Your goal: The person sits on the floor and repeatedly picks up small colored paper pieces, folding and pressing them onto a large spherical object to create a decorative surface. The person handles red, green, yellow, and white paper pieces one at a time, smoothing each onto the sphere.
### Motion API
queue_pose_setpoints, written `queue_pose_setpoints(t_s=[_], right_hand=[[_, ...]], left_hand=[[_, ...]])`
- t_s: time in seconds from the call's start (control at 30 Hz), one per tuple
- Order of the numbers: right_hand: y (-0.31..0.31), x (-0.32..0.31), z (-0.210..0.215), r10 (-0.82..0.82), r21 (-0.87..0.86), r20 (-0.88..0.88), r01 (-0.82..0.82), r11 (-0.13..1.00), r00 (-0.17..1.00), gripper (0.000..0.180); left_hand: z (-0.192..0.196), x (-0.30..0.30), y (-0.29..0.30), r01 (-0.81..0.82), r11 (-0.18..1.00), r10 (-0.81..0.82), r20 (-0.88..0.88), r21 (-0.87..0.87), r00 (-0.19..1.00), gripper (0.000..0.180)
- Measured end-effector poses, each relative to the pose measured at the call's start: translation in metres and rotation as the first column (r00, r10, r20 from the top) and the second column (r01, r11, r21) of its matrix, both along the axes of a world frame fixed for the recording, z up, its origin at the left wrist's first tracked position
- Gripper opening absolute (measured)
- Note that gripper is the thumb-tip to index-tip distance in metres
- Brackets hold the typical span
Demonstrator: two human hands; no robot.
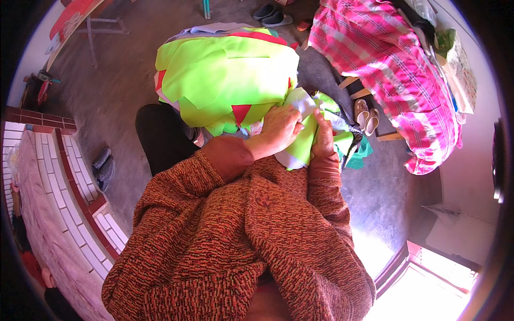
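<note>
Close in front of my body, my left hand (279, 128) grips a piece of neon yellow-green and pale grey fabric (303, 144), its fingers curled. On the other edge of that piece, my right hand (323, 137) has hold of the cloth, with a finger pointing up along it. A big heap of neon yellow-green fabric (219, 75) with red and grey parts lies just beyond my left hand. To the right of my right hand, loose cloth in yellow-green, black and teal (360, 152) hangs down.
A bed or bench under a pink plaid cover (380, 69) stands at the right, with tan shoes (366, 117) beside it. Dark shoes (274, 17) lie at the back, grey slippers (103, 165) at the left. White tiled brickwork (64, 187) runs along the left side.
</note>
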State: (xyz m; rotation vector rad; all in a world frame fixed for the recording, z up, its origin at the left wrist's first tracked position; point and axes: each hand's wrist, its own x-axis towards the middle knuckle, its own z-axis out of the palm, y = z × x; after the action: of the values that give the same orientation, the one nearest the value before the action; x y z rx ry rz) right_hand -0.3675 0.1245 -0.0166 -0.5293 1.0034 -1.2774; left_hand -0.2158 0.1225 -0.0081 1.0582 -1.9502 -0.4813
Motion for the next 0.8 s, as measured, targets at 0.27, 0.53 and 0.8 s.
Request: queue_pose_setpoints(t_s=[0.27,0.53,0.8], right_hand=[[0.001,0.001,0.013,0.147,-0.141,0.019,-0.143,0.980,0.989,0.044],[0.000,-0.005,0.012,0.149,-0.044,0.097,-0.146,0.988,0.984,0.050],[0.001,0.002,0.023,0.178,-0.105,0.017,-0.176,0.979,0.984,0.045]], left_hand=[[0.018,0.010,0.008,0.191,0.980,-0.194,0.063,0.050,0.979,0.017],[0.023,0.017,0.012,0.302,0.952,-0.302,0.005,0.047,0.953,0.011],[0.031,0.033,0.008,0.443,0.867,-0.459,0.020,0.226,0.888,0.015]])
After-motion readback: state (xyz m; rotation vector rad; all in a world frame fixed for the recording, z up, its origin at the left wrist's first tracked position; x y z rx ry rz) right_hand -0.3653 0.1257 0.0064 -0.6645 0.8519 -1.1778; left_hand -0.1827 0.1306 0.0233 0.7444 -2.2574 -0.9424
